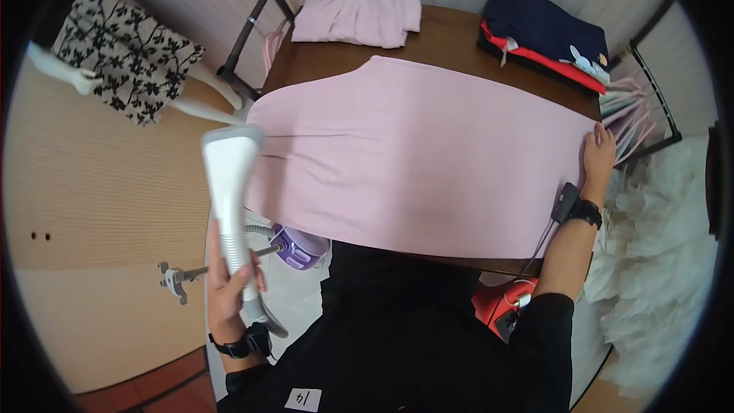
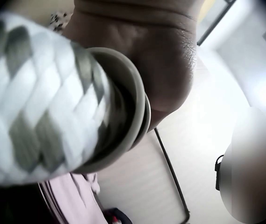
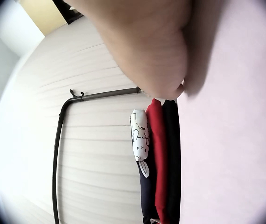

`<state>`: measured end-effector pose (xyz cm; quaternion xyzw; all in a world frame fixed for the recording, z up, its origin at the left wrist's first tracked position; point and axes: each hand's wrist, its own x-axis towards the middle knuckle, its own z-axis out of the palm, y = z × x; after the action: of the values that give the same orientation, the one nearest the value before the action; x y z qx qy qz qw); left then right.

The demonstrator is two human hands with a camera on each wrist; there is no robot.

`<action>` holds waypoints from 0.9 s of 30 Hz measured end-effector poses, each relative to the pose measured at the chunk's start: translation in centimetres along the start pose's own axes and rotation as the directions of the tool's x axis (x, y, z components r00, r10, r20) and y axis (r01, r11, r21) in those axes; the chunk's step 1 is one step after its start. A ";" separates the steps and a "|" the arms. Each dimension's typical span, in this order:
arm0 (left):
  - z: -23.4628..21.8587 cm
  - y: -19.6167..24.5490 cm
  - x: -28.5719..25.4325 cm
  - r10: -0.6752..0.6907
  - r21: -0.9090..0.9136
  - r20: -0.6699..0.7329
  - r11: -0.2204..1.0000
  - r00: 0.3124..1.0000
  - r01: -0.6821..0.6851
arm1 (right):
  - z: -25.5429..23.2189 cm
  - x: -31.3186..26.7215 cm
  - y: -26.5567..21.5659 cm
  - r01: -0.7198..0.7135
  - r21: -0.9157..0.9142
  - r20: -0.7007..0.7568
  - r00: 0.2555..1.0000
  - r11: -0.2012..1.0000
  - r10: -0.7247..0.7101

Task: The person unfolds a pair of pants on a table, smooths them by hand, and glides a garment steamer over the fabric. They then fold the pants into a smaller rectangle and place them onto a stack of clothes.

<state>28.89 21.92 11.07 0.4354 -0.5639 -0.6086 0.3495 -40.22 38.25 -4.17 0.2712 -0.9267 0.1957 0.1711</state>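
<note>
Left hand (image 1: 229, 291), lower left of head view: fingers wrapped round handle of white steamer (image 1: 232, 199), head raised upright, just off the left edge of the pink cloth (image 1: 420, 160). Braided hose (image 2: 35, 93) fills left wrist view, running from the handle's base past the palm. Purple steamer base (image 1: 300, 246) on pale floor directly beneath, near the table's near-left corner.

Right hand (image 1: 599, 154), right of frame: fingers flat and straight, pressing the cloth's right edge at the table's right end. Right wrist view: palm on pink fabric, fingertips not seen.

Cloth spread smooth over most of the brown table (image 1: 451, 38), left end draping over the table edge, near edge hanging toward the body. Bare wood strip at far side only.

Folded pink stack (image 1: 358, 14) top centre; dark and red folded pile (image 1: 544, 37) upper right, both well apart from the hands. Black rail (image 1: 659, 99) and pink hanging garments close beside right hand. White ruffled fabric (image 1: 657, 252) at right. Open floor at left.
</note>
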 end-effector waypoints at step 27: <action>15.7 3.2 13.8 -0.285 -0.097 0.601 0.901 0.747 0.422 | -2.8 -1.3 -2.9 -0.346 0.024 0.151 0.929 0.938 0.338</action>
<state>8.95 14.85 12.08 0.2886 -0.4754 -0.8263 0.0885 -36.94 37.86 -1.54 0.1233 -0.9646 0.2254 0.0598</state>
